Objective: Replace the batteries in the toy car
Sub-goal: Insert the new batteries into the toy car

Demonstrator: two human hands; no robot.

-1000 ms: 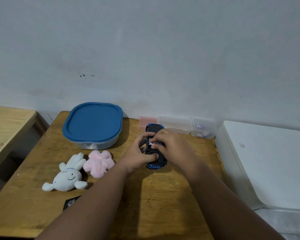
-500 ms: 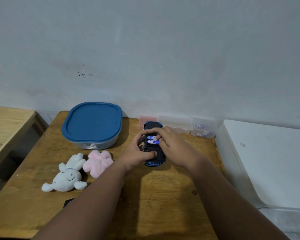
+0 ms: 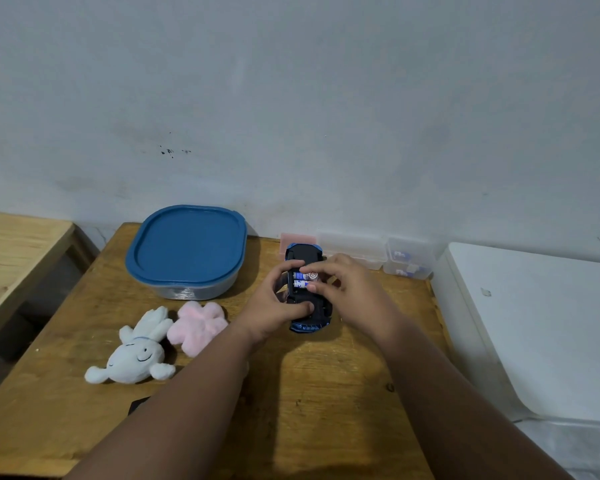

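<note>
Batteries (image 3: 303,276) sit in uncovered toy car (image 3: 303,254); left hand (image 3: 271,306) grips it at 9 o'clock; right hand (image 3: 354,289) pinches them; swap seemingly unfinished.

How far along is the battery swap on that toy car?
Done: the toy car lies belly-up, opened. In hand: the left hand grips it while the right hand touches two batteries seated inside. Left: closing it up; whether these batteries are old or new, I cannot tell.
</note>
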